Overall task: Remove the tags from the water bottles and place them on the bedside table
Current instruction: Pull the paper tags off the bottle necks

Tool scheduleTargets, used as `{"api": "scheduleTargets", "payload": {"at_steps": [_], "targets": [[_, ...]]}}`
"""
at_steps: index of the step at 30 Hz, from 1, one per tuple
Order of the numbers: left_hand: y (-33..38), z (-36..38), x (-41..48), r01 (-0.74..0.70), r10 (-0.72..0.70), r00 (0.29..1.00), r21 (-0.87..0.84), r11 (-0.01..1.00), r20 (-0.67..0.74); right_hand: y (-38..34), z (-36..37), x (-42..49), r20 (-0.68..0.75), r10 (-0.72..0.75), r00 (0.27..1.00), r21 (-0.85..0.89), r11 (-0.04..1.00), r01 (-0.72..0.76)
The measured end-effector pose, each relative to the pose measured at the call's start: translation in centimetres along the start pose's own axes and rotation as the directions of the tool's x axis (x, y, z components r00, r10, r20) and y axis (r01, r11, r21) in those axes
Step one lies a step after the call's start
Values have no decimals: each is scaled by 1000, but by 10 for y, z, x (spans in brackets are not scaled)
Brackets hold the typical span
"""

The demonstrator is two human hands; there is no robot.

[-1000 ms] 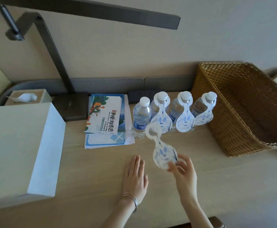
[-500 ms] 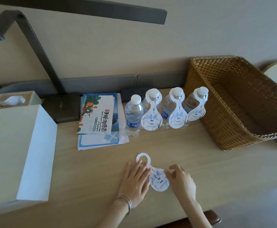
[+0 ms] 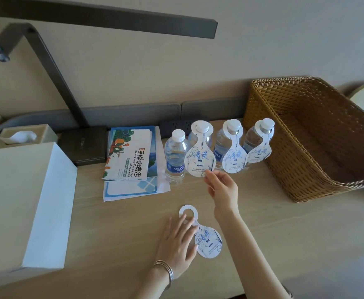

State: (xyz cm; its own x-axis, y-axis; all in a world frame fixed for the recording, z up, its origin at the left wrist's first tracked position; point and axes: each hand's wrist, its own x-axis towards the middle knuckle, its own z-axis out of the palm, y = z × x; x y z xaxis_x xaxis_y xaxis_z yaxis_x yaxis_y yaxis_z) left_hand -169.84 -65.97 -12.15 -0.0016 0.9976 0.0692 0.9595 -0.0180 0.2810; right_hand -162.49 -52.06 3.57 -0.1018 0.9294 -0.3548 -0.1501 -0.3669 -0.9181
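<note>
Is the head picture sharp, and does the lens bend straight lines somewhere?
Head view: mostly sharp, the print on the tag by the right hand is readable; soft even light, faint shadows under the left hand; wide-angle distortion tilts the lamp arm and stretches the basket near the edges.

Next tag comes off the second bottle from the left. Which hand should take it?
The right hand. Its fingertips are at the bottom edge of that bottle's tag, open and apparently empty. The left hand lies flat on the removed tag on the bedside table.
</note>
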Motion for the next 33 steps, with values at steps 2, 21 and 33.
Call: {"api": "scheduleTargets", "payload": {"at_steps": [2, 21, 33], "targets": [[0, -1, 1, 12, -12, 1000, -3, 1000, 8, -7, 1, -6, 40, -44, 998, 67, 997, 41], [-2, 6, 2, 29, -29, 1000, -34, 999, -10, -64, 12, -20, 280, -248, 927, 207, 959, 194], [-2, 0, 0, 120, -124, 992, -109, 987, -26, 74, -118, -20, -41, 54, 998, -559, 826, -68]]}}
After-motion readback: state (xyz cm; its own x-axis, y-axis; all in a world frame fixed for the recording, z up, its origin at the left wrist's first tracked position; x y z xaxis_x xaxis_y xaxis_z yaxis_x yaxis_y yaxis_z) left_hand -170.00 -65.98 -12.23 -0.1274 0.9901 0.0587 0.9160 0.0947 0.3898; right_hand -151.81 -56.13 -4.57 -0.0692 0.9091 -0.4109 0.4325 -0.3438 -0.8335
